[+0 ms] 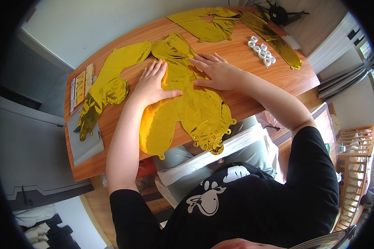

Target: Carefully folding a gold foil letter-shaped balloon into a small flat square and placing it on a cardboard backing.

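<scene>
A flat gold foil balloon (174, 103) lies in front of me, its near ends hanging over the table's front edge. On its left edge rests my left hand (153, 85), palm down with the fingers stretched toward the far side. My right hand (218, 72) lies flat across its right edge, fingers spread and pointing left. Neither hand grips anything. Left of my left hand, another gold foil balloon (108, 79) stretches down the table, its end crumpled. Further gold foil pieces lie at the back, one in the middle (207, 25) and a long one (274, 39) at the right.
Several small white ribbon rolls (262, 52) sit together on the right of the wooden table (241, 99). Printed cards (81, 87) and a clear plastic sheet (85, 143) lie at the left edge. A black device (278, 14) with cables stands in the far right corner.
</scene>
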The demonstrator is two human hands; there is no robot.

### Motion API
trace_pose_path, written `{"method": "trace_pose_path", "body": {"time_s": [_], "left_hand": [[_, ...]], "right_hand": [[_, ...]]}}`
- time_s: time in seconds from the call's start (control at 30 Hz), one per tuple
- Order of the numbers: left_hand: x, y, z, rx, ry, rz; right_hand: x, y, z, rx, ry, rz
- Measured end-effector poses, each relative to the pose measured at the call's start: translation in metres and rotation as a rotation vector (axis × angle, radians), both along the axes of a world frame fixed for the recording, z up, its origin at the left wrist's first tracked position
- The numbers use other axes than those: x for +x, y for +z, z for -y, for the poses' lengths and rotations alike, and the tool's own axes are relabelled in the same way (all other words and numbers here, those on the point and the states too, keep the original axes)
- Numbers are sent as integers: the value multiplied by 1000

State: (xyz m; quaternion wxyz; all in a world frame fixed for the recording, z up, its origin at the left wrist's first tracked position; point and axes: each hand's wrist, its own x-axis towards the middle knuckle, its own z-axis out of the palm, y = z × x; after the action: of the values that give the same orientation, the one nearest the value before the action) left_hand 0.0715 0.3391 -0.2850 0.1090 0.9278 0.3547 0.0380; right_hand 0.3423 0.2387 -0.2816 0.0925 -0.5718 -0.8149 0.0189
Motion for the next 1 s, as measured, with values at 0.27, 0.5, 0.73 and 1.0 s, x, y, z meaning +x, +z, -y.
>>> {"method": "trace_pose_path", "body": {"time_s": [0.27,0.5,0.73,1.0], "left_hand": [[-3,-3,-3,1,-10,9],[-1,3,-3,6,-13,18],[0,1,-3,9,-16,-54],[-20,-2,-21,-418,75,595]], "right_hand": [[-9,0,5,-40,-58,68],[-5,-8,5,21,-44,58],[-3,-11,7,36,-44,50],[-9,-12,6,86,-20,16]]}}
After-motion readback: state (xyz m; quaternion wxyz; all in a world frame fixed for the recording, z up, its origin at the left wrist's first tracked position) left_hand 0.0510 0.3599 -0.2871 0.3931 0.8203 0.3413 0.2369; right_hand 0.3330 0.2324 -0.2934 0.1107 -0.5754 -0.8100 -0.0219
